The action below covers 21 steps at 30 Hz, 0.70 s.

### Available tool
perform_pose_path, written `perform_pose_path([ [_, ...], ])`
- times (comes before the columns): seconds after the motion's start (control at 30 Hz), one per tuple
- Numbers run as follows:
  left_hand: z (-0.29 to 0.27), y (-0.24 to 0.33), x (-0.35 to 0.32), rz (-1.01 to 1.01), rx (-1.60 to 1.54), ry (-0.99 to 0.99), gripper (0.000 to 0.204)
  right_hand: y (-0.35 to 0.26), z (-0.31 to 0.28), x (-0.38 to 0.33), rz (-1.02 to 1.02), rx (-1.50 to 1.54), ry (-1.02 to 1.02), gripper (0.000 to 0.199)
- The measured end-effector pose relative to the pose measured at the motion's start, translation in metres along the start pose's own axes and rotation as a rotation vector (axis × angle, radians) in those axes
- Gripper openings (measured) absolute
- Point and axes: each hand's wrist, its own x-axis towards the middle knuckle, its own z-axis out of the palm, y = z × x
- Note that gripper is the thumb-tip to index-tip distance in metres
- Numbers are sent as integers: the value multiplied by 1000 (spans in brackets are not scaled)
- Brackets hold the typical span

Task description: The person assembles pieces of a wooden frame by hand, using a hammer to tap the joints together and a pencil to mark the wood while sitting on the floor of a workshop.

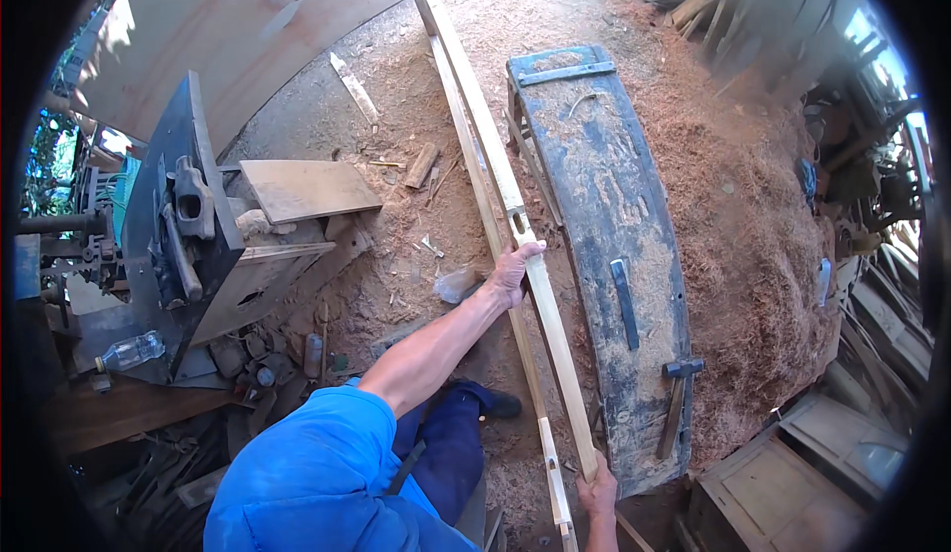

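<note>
A long pale wooden rail with a mortise slot runs slantwise from the far edge toward me. My left hand is closed round it at mid-length, just below the slot. Near its close end my right hand grips the same rail, partly cut off by the picture's lower edge. A second pale rail lies alongside on the left; whether the two are joined I cannot tell. To the right stands a worn low workbench strewn with shavings. On it are a dark flat metal bar and a hammer.
Reddish shavings heap right of the bench. Leftward, a dark upright board bears a mallet-like tool, beside a wooden panel. Wood offcuts litter the ground. A clear bottle lies at left; a wooden cabinet stands lower right.
</note>
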Motion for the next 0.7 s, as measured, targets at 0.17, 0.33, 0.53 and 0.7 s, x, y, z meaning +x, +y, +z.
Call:
perform_pose_path([
  [0.17,-9,26,8,-7,-29,-6,34,-7,21,13,-44,47,44,65],
  [0.33,-10,39,12,-14,-32,31,35,-12,23,20,-57,22,50,66],
  [0.53,-13,48,16,-12,5,41,32,-20,28,24,-57,14,35,69],
  [0.7,-20,55,14,-54,-35,-7,30,-33,40,15,-80,-17,68,67],
])
